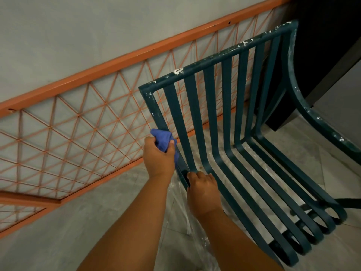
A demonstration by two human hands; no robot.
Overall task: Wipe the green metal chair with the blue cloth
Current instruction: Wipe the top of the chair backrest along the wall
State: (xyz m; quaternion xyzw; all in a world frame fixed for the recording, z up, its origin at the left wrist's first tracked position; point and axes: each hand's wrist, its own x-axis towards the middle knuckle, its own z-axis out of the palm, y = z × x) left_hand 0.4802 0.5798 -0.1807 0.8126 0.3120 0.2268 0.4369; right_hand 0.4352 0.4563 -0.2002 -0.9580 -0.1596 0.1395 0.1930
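Observation:
The green metal chair (230, 106) with slatted back and seat fills the right half of the head view, its frame flecked with white paint. My left hand (159, 157) is closed around the bunched blue cloth (163, 140) and presses it against the chair's left upright post. Just below it, my right hand (203, 189) grips the lower part of that same left frame where back meets seat.
An orange metal frame with wire lattice (78, 122) leans along the grey wall to the left. Clear plastic sheeting (181, 216) lies on the tiled floor under the chair. A dark cabinet or wall (322, 45) stands behind the chair at upper right.

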